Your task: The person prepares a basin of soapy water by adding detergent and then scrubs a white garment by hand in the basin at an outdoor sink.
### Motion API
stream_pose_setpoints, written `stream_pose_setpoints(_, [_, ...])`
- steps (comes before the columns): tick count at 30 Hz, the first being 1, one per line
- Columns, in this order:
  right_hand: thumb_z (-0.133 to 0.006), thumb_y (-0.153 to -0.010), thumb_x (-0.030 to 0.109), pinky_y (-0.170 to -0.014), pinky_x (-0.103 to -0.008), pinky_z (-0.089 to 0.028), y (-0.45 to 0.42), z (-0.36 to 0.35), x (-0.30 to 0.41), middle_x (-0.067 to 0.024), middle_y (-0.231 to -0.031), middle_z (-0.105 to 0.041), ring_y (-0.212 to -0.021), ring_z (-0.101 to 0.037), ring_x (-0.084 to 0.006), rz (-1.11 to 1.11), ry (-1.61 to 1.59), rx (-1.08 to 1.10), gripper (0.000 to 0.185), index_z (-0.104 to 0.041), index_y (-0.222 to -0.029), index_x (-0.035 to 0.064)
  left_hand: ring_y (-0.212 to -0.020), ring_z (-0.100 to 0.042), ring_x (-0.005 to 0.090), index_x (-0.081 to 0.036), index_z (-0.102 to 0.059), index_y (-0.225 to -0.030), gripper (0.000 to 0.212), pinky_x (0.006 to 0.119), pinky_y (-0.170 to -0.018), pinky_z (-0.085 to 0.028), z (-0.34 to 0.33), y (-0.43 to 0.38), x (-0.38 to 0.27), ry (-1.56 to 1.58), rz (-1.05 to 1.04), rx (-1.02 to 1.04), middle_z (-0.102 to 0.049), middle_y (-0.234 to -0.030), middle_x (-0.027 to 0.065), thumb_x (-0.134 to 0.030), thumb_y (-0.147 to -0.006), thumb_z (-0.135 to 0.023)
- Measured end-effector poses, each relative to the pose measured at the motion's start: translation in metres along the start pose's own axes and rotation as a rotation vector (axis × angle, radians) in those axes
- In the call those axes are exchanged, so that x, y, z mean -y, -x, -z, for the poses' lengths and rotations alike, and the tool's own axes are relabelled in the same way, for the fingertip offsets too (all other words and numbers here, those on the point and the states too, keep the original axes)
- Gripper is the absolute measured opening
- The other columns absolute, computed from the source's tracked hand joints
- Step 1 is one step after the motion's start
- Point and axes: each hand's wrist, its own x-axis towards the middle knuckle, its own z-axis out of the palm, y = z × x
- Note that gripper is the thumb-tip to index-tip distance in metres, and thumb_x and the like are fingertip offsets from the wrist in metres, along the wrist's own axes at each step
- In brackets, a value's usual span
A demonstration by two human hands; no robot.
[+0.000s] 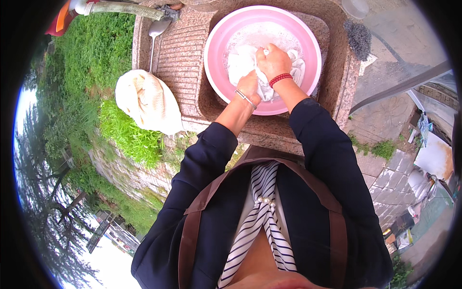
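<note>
A pink plastic basin (218,77) with a pale rim rests in the trough of a speckled stone sink (332,97). Sudsy water (267,32) fills its bottom, and a wet white cloth (240,61) lies bunched in it. My right hand (274,63), with a red braided bracelet at the wrist, is closed in a fist on the cloth's middle. Just nearer to me, my left hand (249,86) grips the same cloth, a silver bangle on its wrist. Part of the cloth is hidden under both hands.
On the sink's left, a ribbed washboard slope (180,54) carries a metal ladle (155,34). A cream cloth (148,101) drapes over the left front corner. A dark scrubbing pad (357,39) sits on the right rim. A hose (124,9) reaches in at the upper left.
</note>
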Motion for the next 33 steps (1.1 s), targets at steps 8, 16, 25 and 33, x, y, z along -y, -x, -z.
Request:
stream_pose_setpoints(8, [-0.061,-0.077,0.027,-0.058,-0.0419,-0.047,0.045,-0.007,0.021,-0.0142,-0.068,-0.061,-0.066,-0.061,-0.033,0.368,-0.171,-0.148,0.019,-0.057,-0.073,0.0082,-0.096,-0.061,0.0258,-0.003,-0.049,-0.118,0.034,0.039,-0.086,-0.051,0.027,-0.008,-0.021,0.231,0.117,0.422,-0.061,-0.11,0.0128,-0.028,-0.096,-0.043])
stream_pose_setpoints(16, [-0.058,-0.085,0.039,-0.071,-0.0406,-0.05,-0.034,-0.014,-0.063,-0.02,-0.087,-0.065,-0.079,-0.065,-0.0287,-0.584,-1.043,0.057,0.044,-0.061,-0.1,-0.0028,-0.089,-0.064,0.0279,0.008,-0.053,-0.112,0.031,0.041,-0.079,-0.054,-0.012,0.032,-0.052,0.069,0.007,0.188,-0.063,-0.101,0.0177,-0.001,-0.082,-0.059])
stream_pose_setpoints(25, [-0.076,-0.072,0.027,-0.079,-0.0365,-0.05,0.017,0.035,-0.081,-0.0174,-0.107,-0.061,-0.092,-0.062,-0.0253,-0.117,-0.607,0.619,0.059,-0.053,-0.117,-0.0037,-0.09,-0.064,0.0266,0.011,-0.051,-0.113,0.031,0.035,-0.077,-0.054,0.034,0.038,-0.072,-0.508,-0.315,-0.164,-0.063,-0.102,0.0188,0.006,-0.083,-0.047])
stream_pose_setpoints(33, [-0.06,-0.075,0.005,-0.067,-0.0296,-0.05,0.034,0.047,-0.075,-0.0104,-0.088,-0.062,-0.079,-0.062,-0.021,-0.336,-1.258,0.089,0.031,-0.054,-0.104,-0.0033,-0.085,-0.064,0.0273,0.004,-0.055,-0.105,0.028,0.034,-0.072,-0.051,0.059,0.042,-0.075,-1.362,-0.583,-0.365,-0.063,-0.093,0.0196,0.002,-0.079,-0.045])
